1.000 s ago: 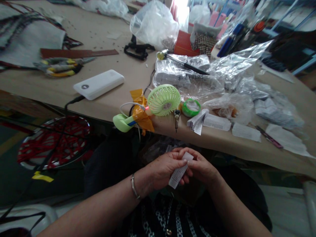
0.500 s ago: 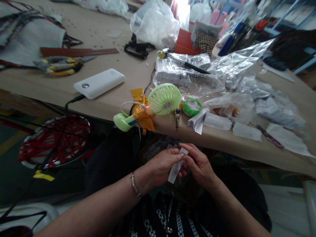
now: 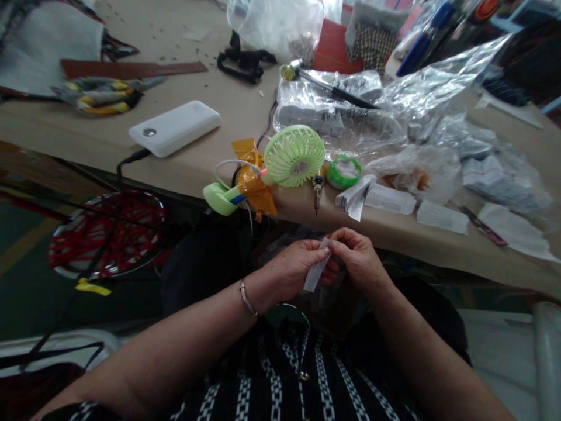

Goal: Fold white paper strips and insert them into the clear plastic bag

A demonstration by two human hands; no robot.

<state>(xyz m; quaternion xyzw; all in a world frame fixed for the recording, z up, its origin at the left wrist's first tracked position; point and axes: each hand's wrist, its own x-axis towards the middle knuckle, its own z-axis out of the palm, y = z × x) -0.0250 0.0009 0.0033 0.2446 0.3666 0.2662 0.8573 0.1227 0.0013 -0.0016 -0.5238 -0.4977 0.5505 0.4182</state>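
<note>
A narrow white printed label (image 3: 316, 275) hangs from the fingers of my left hand (image 3: 297, 268), its lower end free. The thumb of that hand presses on it near the top. My right hand (image 3: 358, 257) pinches the label's upper end between thumb and forefinger, right beside the left fingertips. Both hands are held below the table's front edge, above my lap. Stacked printed labels (image 3: 389, 199) lie on the table edge beyond the right hand, next to a fanned bundle of labels (image 3: 354, 197).
A green fan (image 3: 294, 156) is taped at the table edge beside a soldering iron (image 3: 317, 193) and a green tape roll (image 3: 344, 172). Behind lie a white power bank (image 3: 175, 128), pliers (image 3: 103, 96), a hammer (image 3: 331, 88) and plastic bags. Tweezers (image 3: 484, 227) lie right.
The right fingers have closed in on the label's top end, and both hands sit slightly higher in view. The whole table scene has shifted upward as the camera tilted.
</note>
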